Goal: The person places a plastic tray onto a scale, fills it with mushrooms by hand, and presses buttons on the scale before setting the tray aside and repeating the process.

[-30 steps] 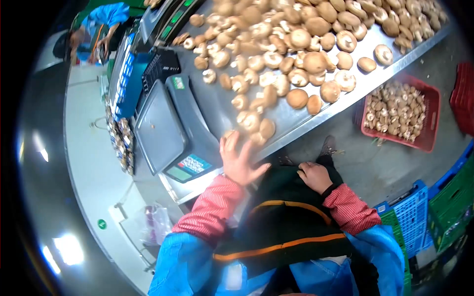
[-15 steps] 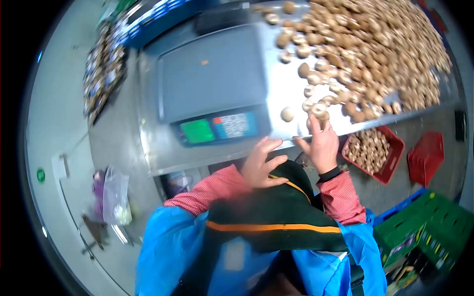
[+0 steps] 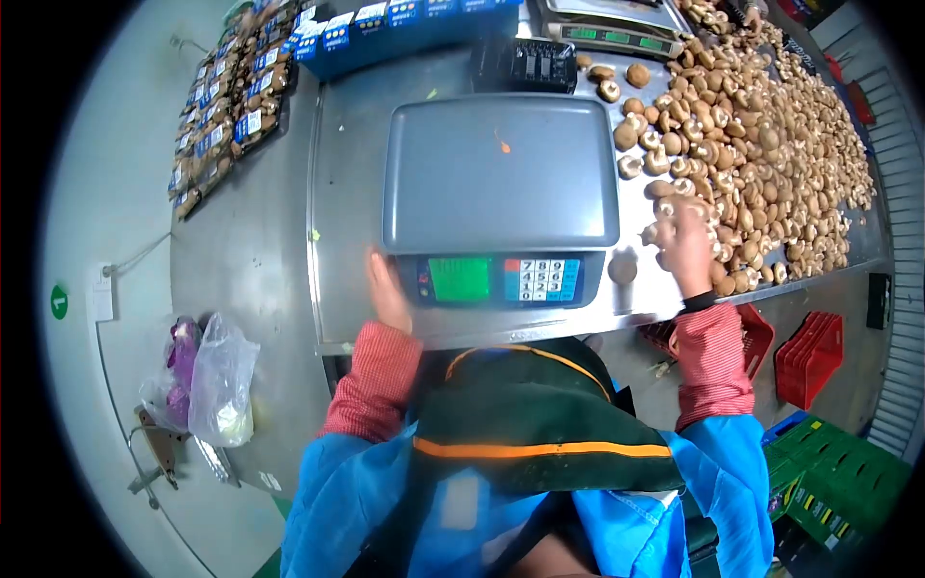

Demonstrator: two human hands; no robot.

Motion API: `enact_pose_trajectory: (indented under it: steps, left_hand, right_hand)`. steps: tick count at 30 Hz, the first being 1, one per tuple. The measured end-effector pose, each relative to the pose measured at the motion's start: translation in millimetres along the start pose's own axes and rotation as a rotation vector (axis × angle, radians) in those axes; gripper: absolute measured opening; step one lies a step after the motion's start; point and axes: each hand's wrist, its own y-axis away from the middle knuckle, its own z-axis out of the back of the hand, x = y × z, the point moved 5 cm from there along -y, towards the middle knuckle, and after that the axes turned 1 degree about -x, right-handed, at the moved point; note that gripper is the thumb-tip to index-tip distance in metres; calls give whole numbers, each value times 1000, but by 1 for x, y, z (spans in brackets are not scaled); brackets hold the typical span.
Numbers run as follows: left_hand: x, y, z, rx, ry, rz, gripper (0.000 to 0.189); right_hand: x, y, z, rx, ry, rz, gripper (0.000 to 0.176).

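A big heap of brown-capped shiitake mushrooms [image 3: 761, 173] covers the right part of the steel table. My right hand [image 3: 687, 252] is at the near left edge of the heap, its fingers bent around a mushroom [image 3: 657, 232]; motion blurs them slightly. One loose mushroom [image 3: 623, 268] lies between that hand and the scale. The weighing scale [image 3: 501, 178] has a bare grey platform, a lit green display and a keypad. Beside its front left corner is my left hand [image 3: 388, 292], fingers stretched out and nothing held.
Wrapped mushroom packs [image 3: 231, 106] are piled at the far left. Behind the scale stand a blue box [image 3: 405, 39], black trays [image 3: 540, 65] and a second scale [image 3: 617, 37]. Red baskets [image 3: 809, 356] and green crates [image 3: 838, 472] are on the floor at right.
My hands have moved apart: the left to the scale's left front corner, the right further over the mushrooms. The head view has shifted, so the scale appears further right and sharper.
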Motion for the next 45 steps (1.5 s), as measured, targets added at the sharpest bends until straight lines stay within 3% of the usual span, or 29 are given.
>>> enact_pose_trajectory:
  steps: [1, 3, 4, 6, 7, 8, 10, 13, 16, 20, 25, 28, 31, 33, 35, 37, 39, 41, 43, 45]
  left_hand:
    - [12, -4, 1, -33, -134, 39, 61]
    - [15, 5, -9, 61, -90, 129, 60]
    - [16, 10, -12, 106, -70, 172, 59]
    - [27, 12, 1, 126, -134, 131, 59]
    - [26, 15, 1, 130, -167, 110, 59]
    - [26, 20, 0, 117, -178, 101, 58]
    - [9, 33, -14, 85, -204, 80, 57]
    - [6, 40, -15, 92, -461, -63, 57]
    - [35, 40, 2, 37, -281, 63, 54]
    - [65, 37, 11, -21, -119, 185, 52]
    - [42, 60, -19, -115, -245, 195, 54]
    - [32, 59, -22, -48, -85, 387, 53]
    - [-21, 47, -48, -210, 132, 358, 47]
    - [-6, 6, 27, -213, -169, -50, 42]
    - [-89, 6, -33, -289, -429, -345, 29]
    - [-125, -1, -89, 20, -779, -614, 26]
    - [-142, 0, -171, 363, -1021, -728, 28]
    - [-141, 3, -231, 532, -1118, -1045, 34]
    - [-113, -8, -253, 602, -1148, -1185, 30]
    - [-104, -18, -262, 688, -1296, -1124, 23]
  right_hand:
    - [-10, 11, -28, 58, -80, -28, 38]
    - [14, 20, -47, 302, -90, -222, 33]
    - [6, 24, -57, 118, -103, -93, 23]
    - [-29, 17, -69, -63, -394, -182, 23]
    - [-18, 0, -54, -68, -649, -341, 23]
    - [-3, -16, -33, -50, -709, -416, 23]
    - [13, -66, -16, -147, -535, -182, 21]
    - [54, -149, -31, -15, -487, 87, 20]
    - [117, -215, -64, 187, -286, 333, 23]
    - [126, -276, -143, 329, 33, 619, 25]
    - [123, -290, -162, 517, -94, 675, 20]
    - [122, -291, -162, 527, -132, 728, 17]
    - [122, -289, -158, 470, -192, 760, 14]
    - [129, -287, -143, 315, -156, 840, 12]
    - [144, -284, -112, 166, -204, 873, 12]
    - [154, -278, -72, 44, -248, 852, 14]
    - [164, -255, -31, -36, -293, 828, 15]
    - [167, -225, -2, -63, -297, 835, 16]
    - [159, -197, 11, -82, -286, 807, 17]
    - [148, -174, 24, -86, -264, 721, 18]
